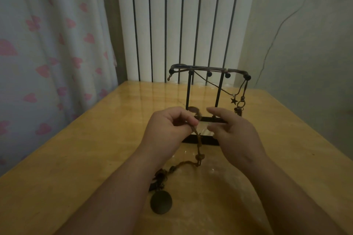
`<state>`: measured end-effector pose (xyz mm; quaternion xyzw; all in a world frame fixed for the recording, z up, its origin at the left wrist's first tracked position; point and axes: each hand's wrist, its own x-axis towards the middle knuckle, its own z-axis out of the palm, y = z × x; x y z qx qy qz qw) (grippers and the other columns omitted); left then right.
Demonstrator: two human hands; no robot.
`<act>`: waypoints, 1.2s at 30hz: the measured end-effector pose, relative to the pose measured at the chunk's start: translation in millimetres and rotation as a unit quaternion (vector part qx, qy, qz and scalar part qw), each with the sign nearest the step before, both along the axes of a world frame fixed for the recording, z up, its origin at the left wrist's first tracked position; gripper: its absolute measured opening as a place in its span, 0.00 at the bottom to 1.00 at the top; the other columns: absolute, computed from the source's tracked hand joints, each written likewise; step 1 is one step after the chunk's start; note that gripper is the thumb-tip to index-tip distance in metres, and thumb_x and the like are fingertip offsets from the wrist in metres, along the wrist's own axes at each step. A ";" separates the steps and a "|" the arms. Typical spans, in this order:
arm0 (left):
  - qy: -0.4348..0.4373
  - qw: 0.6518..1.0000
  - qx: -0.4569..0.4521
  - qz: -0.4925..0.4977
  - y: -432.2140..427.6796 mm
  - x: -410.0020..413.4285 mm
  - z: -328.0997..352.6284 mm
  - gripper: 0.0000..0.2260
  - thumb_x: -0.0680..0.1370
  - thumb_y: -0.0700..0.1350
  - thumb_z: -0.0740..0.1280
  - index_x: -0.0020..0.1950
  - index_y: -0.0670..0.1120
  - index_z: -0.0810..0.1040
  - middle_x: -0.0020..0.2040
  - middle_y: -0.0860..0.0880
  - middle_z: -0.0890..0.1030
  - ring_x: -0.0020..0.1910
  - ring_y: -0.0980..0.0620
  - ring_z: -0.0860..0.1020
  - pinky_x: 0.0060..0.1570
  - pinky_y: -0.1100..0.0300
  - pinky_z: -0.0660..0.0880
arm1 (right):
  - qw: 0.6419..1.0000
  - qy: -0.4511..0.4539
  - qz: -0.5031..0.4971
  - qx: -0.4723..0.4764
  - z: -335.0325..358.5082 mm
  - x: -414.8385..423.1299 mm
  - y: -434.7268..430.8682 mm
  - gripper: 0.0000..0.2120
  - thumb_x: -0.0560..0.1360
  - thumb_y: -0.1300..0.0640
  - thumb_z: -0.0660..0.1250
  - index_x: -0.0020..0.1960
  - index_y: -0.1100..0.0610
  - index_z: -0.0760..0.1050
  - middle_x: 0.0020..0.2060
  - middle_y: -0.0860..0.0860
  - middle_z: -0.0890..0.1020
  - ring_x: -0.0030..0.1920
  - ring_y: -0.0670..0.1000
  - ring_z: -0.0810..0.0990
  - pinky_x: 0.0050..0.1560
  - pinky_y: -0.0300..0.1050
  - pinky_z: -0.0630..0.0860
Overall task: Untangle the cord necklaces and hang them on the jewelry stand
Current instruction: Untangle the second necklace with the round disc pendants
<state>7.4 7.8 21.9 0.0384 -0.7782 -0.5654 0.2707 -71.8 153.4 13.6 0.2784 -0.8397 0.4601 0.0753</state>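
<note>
Cord necklace (198,150) runs from your left hand (168,128), which pinches the cord between thumb and fingers, down toward 6 o'clock. There its knots, dark charms and round pendant (161,202) lie on the table (76,158). Your right hand (235,131) holds nothing, fingers loosely spread, just beside the left hand at its 3 o'clock.

The stand (208,70) is at 12 o'clock, just beyond both hands. At least two cords (212,83) hang over its top bar; a star (233,100) and a ring charm (240,103) dangle at its right end. By my judgement, part of the job is done and this necklace is left to hang. I cannot tell whether it is fully untangled.

Bare tabletop gives you room at 9 and 3 o'clock. A curtain (47,44) borders the table's left edge, and a radiator (177,15) stands close behind the stand.
</note>
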 end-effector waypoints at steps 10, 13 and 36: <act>-0.019 0.998 0.001 0.066 -2.3 -3.8 -3.1 0.07 0.75 0.40 0.72 0.47 0.53 0.82 0.43 0.54 0.84 0.45 0.59 0.83 0.45 0.62 0.81 | 0.970 -0.182 0.132 -0.089 5.4 10.0 -3.4 0.09 0.77 0.57 0.67 0.56 0.48 0.78 0.43 0.46 0.86 0.46 0.44 0.83 0.49 0.45 0.78; -0.021 0.997 -0.020 0.077 -3.2 -3.0 -2.7 0.06 0.76 0.42 0.72 0.48 0.54 0.82 0.44 0.55 0.83 0.45 0.61 0.81 0.44 0.64 0.79 | 0.977 -0.156 0.133 -0.055 5.1 13.4 -4.1 0.05 0.77 0.56 0.68 0.52 0.50 0.80 0.39 0.46 0.85 0.40 0.41 0.83 0.40 0.35 0.76; -0.094 0.988 0.107 -0.064 -14.6 -3.7 -0.9 0.07 0.81 0.39 0.63 0.50 0.46 0.81 0.30 0.54 0.74 0.27 0.57 0.68 0.29 0.61 0.67 | 0.932 -0.259 0.080 -0.240 20.2 1.9 10.9 0.10 0.80 0.63 0.58 0.44 0.62 0.77 0.29 0.52 0.70 0.27 0.48 0.62 0.28 0.44 0.56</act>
